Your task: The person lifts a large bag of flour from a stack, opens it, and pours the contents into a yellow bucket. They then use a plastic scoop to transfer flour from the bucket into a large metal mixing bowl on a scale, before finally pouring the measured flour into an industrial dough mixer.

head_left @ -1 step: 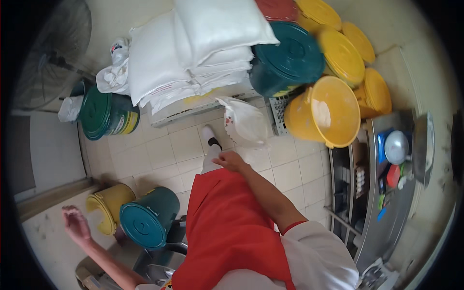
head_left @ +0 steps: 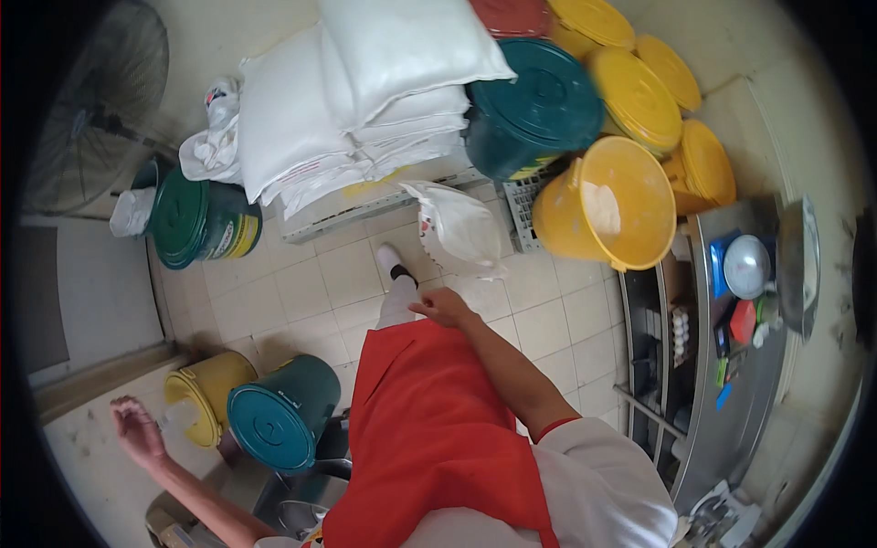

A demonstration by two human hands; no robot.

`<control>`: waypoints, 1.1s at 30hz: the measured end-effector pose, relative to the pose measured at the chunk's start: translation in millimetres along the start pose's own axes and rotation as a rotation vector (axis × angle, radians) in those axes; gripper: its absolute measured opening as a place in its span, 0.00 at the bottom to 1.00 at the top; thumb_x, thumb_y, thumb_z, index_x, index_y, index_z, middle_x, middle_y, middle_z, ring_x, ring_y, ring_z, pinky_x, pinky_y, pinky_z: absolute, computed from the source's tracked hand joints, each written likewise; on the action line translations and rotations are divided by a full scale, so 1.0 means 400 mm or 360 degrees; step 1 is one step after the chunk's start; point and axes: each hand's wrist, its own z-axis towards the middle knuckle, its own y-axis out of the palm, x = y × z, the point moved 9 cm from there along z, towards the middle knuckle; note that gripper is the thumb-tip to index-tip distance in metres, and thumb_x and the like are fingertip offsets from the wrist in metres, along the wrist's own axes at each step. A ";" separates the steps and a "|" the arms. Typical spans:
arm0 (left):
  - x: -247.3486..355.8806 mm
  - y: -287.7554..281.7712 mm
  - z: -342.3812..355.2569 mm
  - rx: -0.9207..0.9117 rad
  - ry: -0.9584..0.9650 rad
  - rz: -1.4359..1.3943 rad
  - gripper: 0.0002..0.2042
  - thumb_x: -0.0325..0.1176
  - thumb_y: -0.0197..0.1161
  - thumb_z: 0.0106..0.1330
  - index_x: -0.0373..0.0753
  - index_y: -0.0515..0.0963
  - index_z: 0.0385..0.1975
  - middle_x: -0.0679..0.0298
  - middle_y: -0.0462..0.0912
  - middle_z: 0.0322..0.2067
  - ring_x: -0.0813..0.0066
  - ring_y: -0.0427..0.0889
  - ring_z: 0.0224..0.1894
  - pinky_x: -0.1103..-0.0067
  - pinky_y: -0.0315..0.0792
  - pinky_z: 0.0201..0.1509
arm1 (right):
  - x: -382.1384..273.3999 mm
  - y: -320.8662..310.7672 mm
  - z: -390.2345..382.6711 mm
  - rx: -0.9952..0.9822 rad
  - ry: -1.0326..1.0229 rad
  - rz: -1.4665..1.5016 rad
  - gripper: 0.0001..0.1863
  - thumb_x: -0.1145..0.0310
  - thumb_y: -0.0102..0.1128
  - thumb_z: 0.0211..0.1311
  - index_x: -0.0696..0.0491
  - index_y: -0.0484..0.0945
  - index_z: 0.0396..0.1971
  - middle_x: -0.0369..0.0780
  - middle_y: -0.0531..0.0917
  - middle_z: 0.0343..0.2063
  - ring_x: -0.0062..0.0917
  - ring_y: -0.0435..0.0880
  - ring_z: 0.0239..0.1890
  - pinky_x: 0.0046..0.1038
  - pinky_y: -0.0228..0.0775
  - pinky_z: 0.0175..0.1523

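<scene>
My left hand (head_left: 139, 429) is raised out to the left with its fingers loosely bent and a gap before the palm; nothing shows in it. It is nearest to a yellow bucket (head_left: 208, 374) with a whitish patch on its lid. Held in front of the red apron (head_left: 429, 411), my right hand (head_left: 441, 308) has its fingers curled in, with no object visible in it. Beyond it on the floor stands a partly filled white sack (head_left: 461, 233). To its right, a lidless yellow bucket (head_left: 557, 215) contains pale powder (head_left: 602, 210).
Full white sacks (head_left: 292, 119) are stacked on a low platform ahead. Lidded green (head_left: 534, 110) and yellow bins (head_left: 635, 96) stand beside them. A steel counter (head_left: 722, 438) with a bowl (head_left: 746, 267) runs along the right. Behind the left bucket is a teal-lidded bin (head_left: 269, 427). A fan (head_left: 91, 110) stands far left.
The surroundings have shifted slightly left in the view. My left hand sits a little lower and further left. Neither hand has taken hold of anything visible.
</scene>
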 end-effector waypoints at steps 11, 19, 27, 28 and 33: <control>0.126 0.061 0.168 -0.0051 0.0180 0.0142 0.10 0.27 0.49 0.71 0.28 0.72 0.29 0.54 0.76 0.32 0.65 0.75 0.39 0.72 0.73 0.56 | 0.174 -0.203 -0.690 0.1230 0.0064 -0.0163 0.20 0.63 0.65 0.55 0.57 0.67 0.13 0.44 0.72 0.14 0.38 0.72 0.20 0.37 0.64 0.27; -0.390 0.328 0.133 -0.0003 -0.0121 0.0622 0.06 0.30 0.52 0.70 0.35 0.72 0.32 0.66 0.72 0.29 0.76 0.71 0.34 0.80 0.69 0.44 | 0.256 -0.106 -1.022 0.1708 0.0781 -0.0026 0.26 0.58 0.57 0.62 0.58 0.65 0.09 0.47 0.70 0.10 0.41 0.67 0.13 0.38 0.60 0.22; -1.033 0.379 -0.157 -0.0833 -0.0385 0.1583 0.07 0.30 0.56 0.66 0.38 0.81 0.37 0.66 0.81 0.34 0.79 0.76 0.30 0.81 0.74 0.36 | -0.085 -0.163 -1.131 0.1931 0.0377 -0.0406 0.23 0.70 0.62 0.56 0.55 0.62 0.07 0.43 0.66 0.08 0.36 0.65 0.11 0.35 0.58 0.19; -1.121 0.410 -0.225 -0.0926 -0.0473 0.1745 0.07 0.26 0.57 0.64 0.35 0.82 0.36 0.64 0.83 0.37 0.80 0.77 0.32 0.80 0.74 0.36 | -0.145 -0.173 -1.143 0.1959 0.0259 -0.0472 0.22 0.73 0.62 0.54 0.54 0.61 0.07 0.42 0.65 0.08 0.35 0.65 0.11 0.34 0.57 0.18; -1.328 0.652 -0.661 -0.1977 -0.0032 0.1506 0.08 0.20 0.57 0.53 0.35 0.80 0.30 0.53 0.79 0.46 0.62 0.81 0.36 0.74 0.74 0.43 | -0.381 -0.184 -1.181 0.1962 -0.0073 -0.0598 0.22 0.79 0.62 0.48 0.53 0.58 0.07 0.39 0.61 0.07 0.31 0.62 0.10 0.31 0.53 0.17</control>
